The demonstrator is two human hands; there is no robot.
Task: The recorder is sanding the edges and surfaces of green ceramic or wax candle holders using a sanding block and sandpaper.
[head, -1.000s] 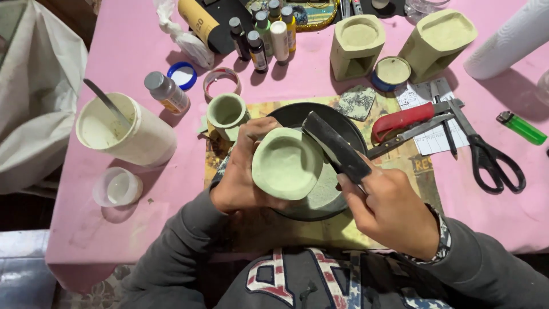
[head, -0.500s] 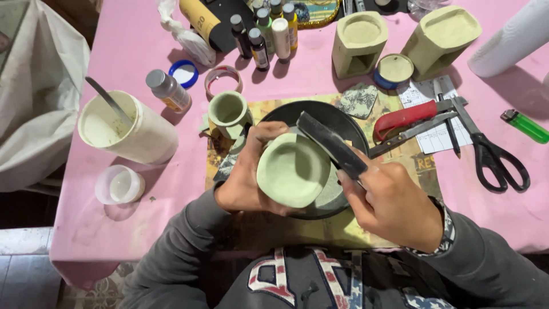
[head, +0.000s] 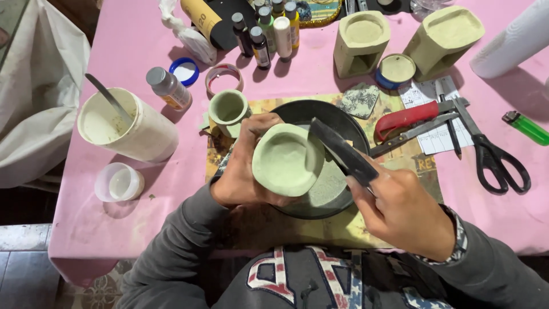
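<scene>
My left hand grips a pale green clay cup and holds it tilted over a black round pan, its hollow facing up. My right hand holds a dark flat blade whose tip rests at the cup's right rim. Both hands are above a yellowish printed mat on the pink table.
A smaller green cup stands left of the pan. A white tub with a stick, a small clear cup, paint bottles, two tan clay burners, a red-handled knife, scissors and a green lighter lie around.
The cup has turned slightly in my left hand and the blade has slid up along its right rim. The view has shifted a little.
</scene>
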